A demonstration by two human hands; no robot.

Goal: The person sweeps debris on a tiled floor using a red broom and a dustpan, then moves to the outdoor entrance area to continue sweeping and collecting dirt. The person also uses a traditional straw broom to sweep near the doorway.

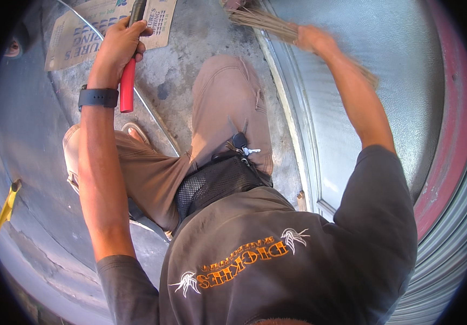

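Note:
My left hand [124, 46] grips a rod-like handle. Its lower end is a red tube [127, 89], and its black upper part [138, 10] runs out of the picture at the top. A dark watch strap [98, 96] circles that wrist. In my right hand [316, 38] is a bundle of thin sticks, like a stick broom [264, 22], held around its middle over the pale metal door panel [379, 122]. The other end of the bundle shows behind my forearm. Motion blurs this hand. A reddish thing at the sticks' far left end is cut off by the picture edge.
A flattened cardboard sheet [69, 46] with printing lies on the concrete floor [164, 69]. A thin silvery rod or cable [154, 113] crosses the floor. Keys [240, 142] hang at a black mesh pouch [213, 187]. A yellow bar [5, 211] stands at left; a foot [12, 48] shows upper left.

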